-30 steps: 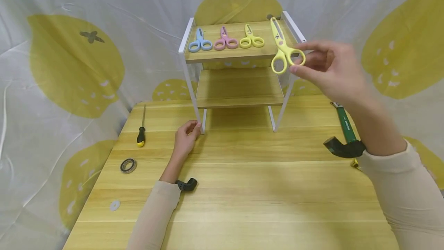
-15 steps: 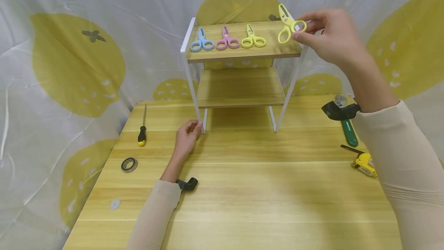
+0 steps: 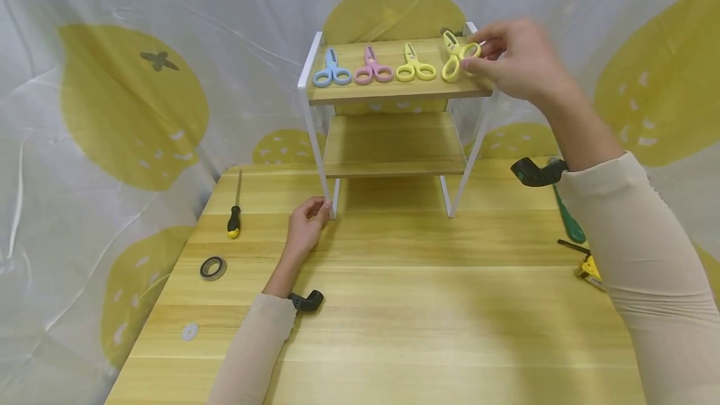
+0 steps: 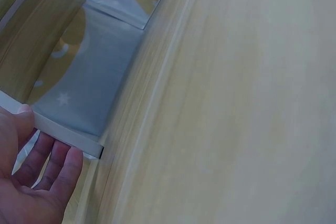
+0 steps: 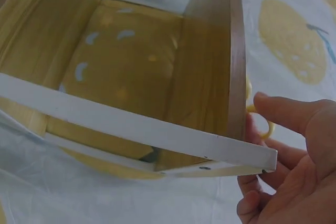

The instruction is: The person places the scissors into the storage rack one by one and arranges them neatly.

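My right hand (image 3: 520, 61) pinches a pair of yellow scissors (image 3: 453, 49) by one finger loop, low over the right end of the top board of a two-tier shelf (image 3: 394, 142). To the left, blue scissors (image 3: 332, 67), pink scissors (image 3: 371, 67) and another yellow pair (image 3: 413, 66) lie in a row, blades pointing back. In the right wrist view the thumb meets a yellow loop (image 5: 270, 128) beyond the board's edge; the blades are hidden there. My left hand (image 3: 305, 230) holds the shelf's white front left leg (image 4: 65, 134) near its foot, thumb and fingers on opposite sides.
On the table's left lie a screwdriver (image 3: 234, 220), a roll of tape (image 3: 206, 269) and a pale washer-like disc (image 3: 190, 331). At the right, partly behind the sleeve, are a green-handled tool (image 3: 572, 227) and a yellow tape measure (image 3: 589, 272). A lemon-print curtain (image 3: 253, 80) hangs behind.
My right hand has carried the yellow scissors back, then down and slightly left, to the top board. The left hand keeps its hold on the leg; the head view has shifted slightly.
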`<state>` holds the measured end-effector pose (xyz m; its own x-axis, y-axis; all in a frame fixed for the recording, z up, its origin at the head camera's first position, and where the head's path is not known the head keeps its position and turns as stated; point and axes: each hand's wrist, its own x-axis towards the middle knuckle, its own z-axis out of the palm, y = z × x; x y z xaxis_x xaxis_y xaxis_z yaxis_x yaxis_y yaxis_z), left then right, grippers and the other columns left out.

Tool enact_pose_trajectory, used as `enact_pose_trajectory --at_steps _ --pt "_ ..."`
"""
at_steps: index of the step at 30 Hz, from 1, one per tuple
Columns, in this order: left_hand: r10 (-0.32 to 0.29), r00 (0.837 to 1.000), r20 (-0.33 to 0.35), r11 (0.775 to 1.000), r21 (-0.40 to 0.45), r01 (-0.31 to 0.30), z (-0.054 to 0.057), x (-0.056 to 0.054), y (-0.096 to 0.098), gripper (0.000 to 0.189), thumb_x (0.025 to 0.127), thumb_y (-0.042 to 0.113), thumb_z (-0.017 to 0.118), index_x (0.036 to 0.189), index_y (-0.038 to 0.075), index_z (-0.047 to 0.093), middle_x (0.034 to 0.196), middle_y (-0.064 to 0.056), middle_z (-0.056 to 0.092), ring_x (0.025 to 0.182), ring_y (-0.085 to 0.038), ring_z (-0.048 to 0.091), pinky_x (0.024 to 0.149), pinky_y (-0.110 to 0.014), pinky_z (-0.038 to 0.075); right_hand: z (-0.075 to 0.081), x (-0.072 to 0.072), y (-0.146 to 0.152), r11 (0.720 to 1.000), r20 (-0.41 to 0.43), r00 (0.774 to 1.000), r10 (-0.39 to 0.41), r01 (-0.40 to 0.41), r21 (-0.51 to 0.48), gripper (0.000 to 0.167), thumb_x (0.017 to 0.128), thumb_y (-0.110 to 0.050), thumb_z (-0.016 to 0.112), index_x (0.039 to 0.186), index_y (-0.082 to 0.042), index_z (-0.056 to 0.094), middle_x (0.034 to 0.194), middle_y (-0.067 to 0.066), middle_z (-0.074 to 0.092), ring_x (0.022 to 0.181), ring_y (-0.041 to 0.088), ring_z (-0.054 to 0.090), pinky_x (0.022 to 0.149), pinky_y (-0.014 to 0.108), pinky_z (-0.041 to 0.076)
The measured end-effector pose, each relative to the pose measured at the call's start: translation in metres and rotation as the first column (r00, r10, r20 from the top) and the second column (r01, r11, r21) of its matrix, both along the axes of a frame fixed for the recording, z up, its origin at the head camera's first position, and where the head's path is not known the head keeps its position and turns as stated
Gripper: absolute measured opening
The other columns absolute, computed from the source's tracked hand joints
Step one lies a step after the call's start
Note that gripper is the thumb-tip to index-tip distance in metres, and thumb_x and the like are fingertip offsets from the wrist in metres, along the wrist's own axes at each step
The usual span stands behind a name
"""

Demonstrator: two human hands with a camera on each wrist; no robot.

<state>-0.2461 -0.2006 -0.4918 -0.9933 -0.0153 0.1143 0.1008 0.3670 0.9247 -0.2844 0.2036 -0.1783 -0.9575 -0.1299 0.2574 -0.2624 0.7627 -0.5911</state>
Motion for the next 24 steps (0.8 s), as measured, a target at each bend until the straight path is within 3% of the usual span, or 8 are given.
enact_pose_trajectory --at_steps 8,14,19,24 --pt "0.005 1.000 -0.009 1.000 -0.007 -0.006 0.000 -0.001 0.000 0.039 0.103 0.047 0.062 0.118 0.013 0.071 0.109 -0.011 0.075 0.101 -0.028 0.072 0.101 -0.051 0.053 -0.003 -0.003 0.002 0.980 -0.008 1.000 0.013 -0.011 0.198 0.055 0.099 -0.042 0.064 0.140 -0.006 0.064 0.124 0.013 0.061 0.100 0.027 0.046 0.080 0.038 0.035" --pt "0.012 1.000 -0.008 1.000 -0.012 -0.012 0.001 -0.001 -0.001 0.040 0.102 0.048 0.062 0.118 0.013 0.070 0.108 -0.012 0.075 0.100 -0.027 0.071 0.100 -0.050 0.053 -0.004 -0.003 -0.001 0.958 -0.051 0.996 0.066 -0.049 0.284 0.054 0.099 -0.037 0.063 0.139 0.000 0.062 0.128 0.022 0.063 0.105 0.036 0.048 0.093 0.048 0.036" --pt "0.010 1.000 -0.003 1.000 -0.018 -0.010 0.000 -0.001 0.000 0.042 0.102 0.050 0.061 0.119 0.013 0.070 0.109 -0.012 0.075 0.101 -0.026 0.071 0.097 -0.047 0.054 -0.010 0.003 0.003 0.985 -0.050 0.997 0.061 -0.052 0.166 0.056 0.099 -0.040 0.064 0.142 -0.004 0.060 0.136 0.020 0.060 0.121 0.039 0.043 0.099 0.051 0.034" --pt "-0.017 1.000 -0.001 0.998 -0.052 0.017 0.004 -0.001 -0.004 0.045 0.101 0.052 0.062 0.123 0.014 0.071 0.114 -0.009 0.075 0.109 -0.027 0.070 0.101 -0.051 0.053 -0.025 0.019 0.014 0.997 -0.069 0.998 -0.011 0.005 -0.082 0.054 0.099 -0.044 0.064 0.142 -0.014 0.060 0.142 0.007 0.056 0.124 0.021 0.047 0.094 0.033 0.038"
